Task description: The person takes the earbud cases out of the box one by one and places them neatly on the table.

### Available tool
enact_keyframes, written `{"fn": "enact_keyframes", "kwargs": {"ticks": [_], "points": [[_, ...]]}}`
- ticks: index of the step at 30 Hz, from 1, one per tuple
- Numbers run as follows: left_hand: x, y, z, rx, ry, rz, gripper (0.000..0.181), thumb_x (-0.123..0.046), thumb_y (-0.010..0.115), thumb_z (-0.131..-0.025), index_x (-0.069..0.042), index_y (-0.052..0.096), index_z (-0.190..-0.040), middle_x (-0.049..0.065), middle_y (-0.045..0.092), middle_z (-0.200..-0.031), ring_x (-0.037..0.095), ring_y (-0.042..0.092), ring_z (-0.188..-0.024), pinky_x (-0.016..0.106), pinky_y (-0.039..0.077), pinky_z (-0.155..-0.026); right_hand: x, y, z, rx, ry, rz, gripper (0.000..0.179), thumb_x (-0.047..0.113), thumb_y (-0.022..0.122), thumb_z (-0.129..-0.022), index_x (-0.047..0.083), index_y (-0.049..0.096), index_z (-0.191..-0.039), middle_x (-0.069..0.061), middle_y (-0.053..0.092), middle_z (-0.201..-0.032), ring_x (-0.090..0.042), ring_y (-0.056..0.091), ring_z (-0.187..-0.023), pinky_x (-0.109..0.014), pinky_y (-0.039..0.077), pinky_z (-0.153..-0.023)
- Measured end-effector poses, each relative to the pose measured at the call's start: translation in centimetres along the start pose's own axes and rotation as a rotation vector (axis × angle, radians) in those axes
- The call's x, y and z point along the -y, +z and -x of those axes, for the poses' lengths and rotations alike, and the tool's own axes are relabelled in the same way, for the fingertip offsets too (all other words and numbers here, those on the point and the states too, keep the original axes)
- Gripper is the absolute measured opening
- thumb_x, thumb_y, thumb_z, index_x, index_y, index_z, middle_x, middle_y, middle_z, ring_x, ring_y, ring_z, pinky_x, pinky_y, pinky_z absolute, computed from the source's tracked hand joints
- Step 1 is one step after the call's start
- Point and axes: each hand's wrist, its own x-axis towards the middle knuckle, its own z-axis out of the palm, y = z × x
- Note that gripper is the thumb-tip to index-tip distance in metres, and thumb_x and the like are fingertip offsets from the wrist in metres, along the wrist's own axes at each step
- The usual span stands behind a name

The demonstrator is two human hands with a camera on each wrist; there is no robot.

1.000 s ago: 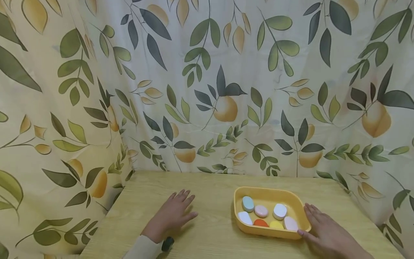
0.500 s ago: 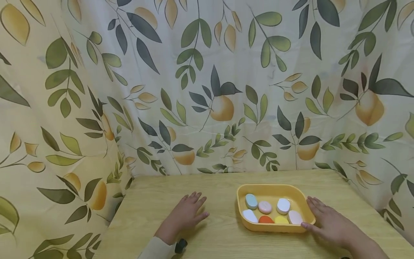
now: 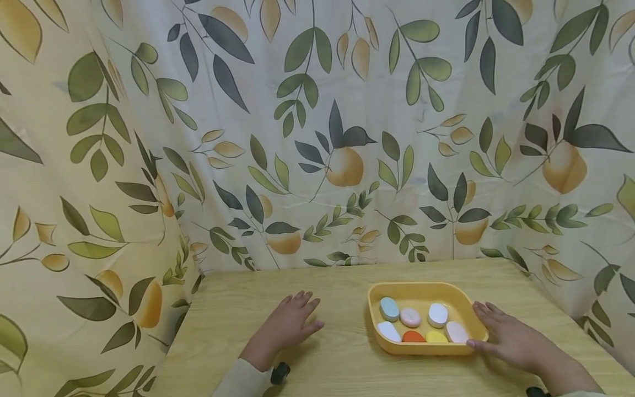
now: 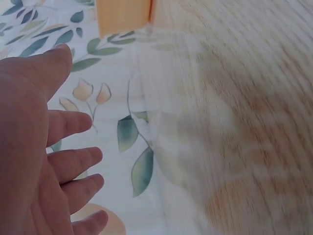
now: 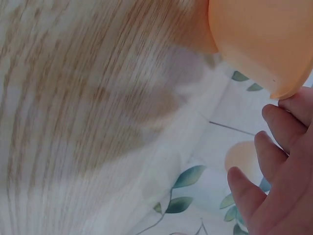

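A yellow-orange plastic tray (image 3: 421,349) with rounded corners stands at the right of the table. Several smooth rounded pieces lie in it: pale blue (image 3: 389,309), pink (image 3: 410,317), white (image 3: 438,315), red (image 3: 413,336) and yellow (image 3: 436,336) among them. My right hand (image 3: 513,337) touches the tray's right end, thumb at the near corner and fingers along the side. In the right wrist view, fingers (image 5: 271,152) reach loosely toward the tray's wall (image 5: 264,44). Left of the tray, my left hand (image 3: 288,325) holds nothing, its fingers (image 4: 73,164) spread and relaxed.
The light wooden table (image 3: 337,298) ends at a leaf-and-fruit patterned curtain (image 3: 322,138) behind. More curtain (image 3: 89,220) hangs along the left side. Dark wrist straps show at both wrists, such as the left strap (image 3: 280,373). Bare tabletop lies between left hand and tray.
The head view has shifted slightly. My left hand has moved a little right over the table. My right hand stays at the tray's right end, and the pieces keep their places.
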Motion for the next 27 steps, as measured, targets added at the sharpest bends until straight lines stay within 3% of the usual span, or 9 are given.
{"fn": "enact_keyframes", "kwargs": {"ticks": [6, 14, 18, 23, 25, 27], "points": [[-0.5, 0.5, 0.7, 0.035, -0.027, 0.025, 0.063, -0.057, 0.040, -0.100, -0.013, 0.046, -0.145, 0.011, 0.040, -0.150, 0.030, 0.033, -0.139, 0.051, 0.027, -0.112, -0.3, 0.2, 0.0, 0.009, -0.018, -0.024, 0.085, 0.050, 0.067, -0.087, -0.012, 0.042, -0.139, -0.030, 0.039, -0.143, -0.055, 0.034, -0.129, -0.003, -0.014, -0.090], [-2.3, 0.4, -0.1, -0.055, 0.000, 0.008, 0.061, -0.053, 0.045, -0.100, -0.009, 0.051, -0.141, 0.010, 0.047, -0.144, 0.027, 0.042, -0.133, 0.044, 0.036, -0.107, -1.0, 0.1, 0.1, -0.032, -0.100, 0.105, 0.083, 0.052, 0.063, -0.090, -0.013, 0.043, -0.138, -0.030, 0.039, -0.144, -0.050, 0.035, -0.131, -0.008, -0.017, -0.098], [-3.3, 0.8, -0.9, -0.054, 0.026, -0.017, 0.062, -0.054, 0.046, -0.099, -0.006, 0.053, -0.138, 0.010, 0.051, -0.141, 0.026, 0.048, -0.128, 0.041, 0.041, -0.104, -1.3, 0.1, 0.7, -0.044, -0.114, 0.156, 0.083, 0.051, 0.058, -0.093, -0.012, 0.035, -0.143, -0.030, 0.034, -0.147, -0.043, 0.024, -0.140, -0.014, -0.019, -0.101], [-4.2, 1.1, -2.0, -0.037, 0.072, -0.059, 0.059, -0.051, 0.049, -0.099, -0.006, 0.054, -0.137, 0.009, 0.054, -0.138, 0.022, 0.049, -0.127, 0.038, 0.041, -0.104, -1.2, 0.6, 1.0, -0.078, -0.128, 0.151, 0.083, 0.047, 0.054, -0.097, -0.009, 0.022, -0.149, -0.030, 0.029, -0.150, -0.025, -0.001, -0.146, -0.016, -0.018, -0.105], [-4.6, 1.1, -2.3, -0.031, 0.086, -0.060, 0.057, -0.049, 0.051, -0.099, -0.007, 0.055, -0.137, 0.008, 0.054, -0.137, 0.021, 0.050, -0.126, 0.037, 0.042, -0.104, -1.0, 0.7, 0.8, -0.087, -0.129, 0.129, 0.083, 0.047, 0.055, -0.097, -0.009, 0.023, -0.149, -0.030, 0.029, -0.150, -0.021, -0.004, -0.146, -0.014, -0.017, -0.104], [-5.0, 1.0, -2.6, -0.032, 0.092, -0.049, 0.054, -0.046, 0.053, -0.099, -0.007, 0.056, -0.136, 0.008, 0.055, -0.137, 0.021, 0.050, -0.126, 0.036, 0.042, -0.103, -0.9, 0.9, 0.4, -0.085, -0.127, 0.102, 0.082, 0.047, 0.055, -0.097, -0.010, 0.026, -0.147, -0.031, 0.030, -0.149, -0.026, -0.001, -0.146, -0.012, -0.016, -0.103]]}}
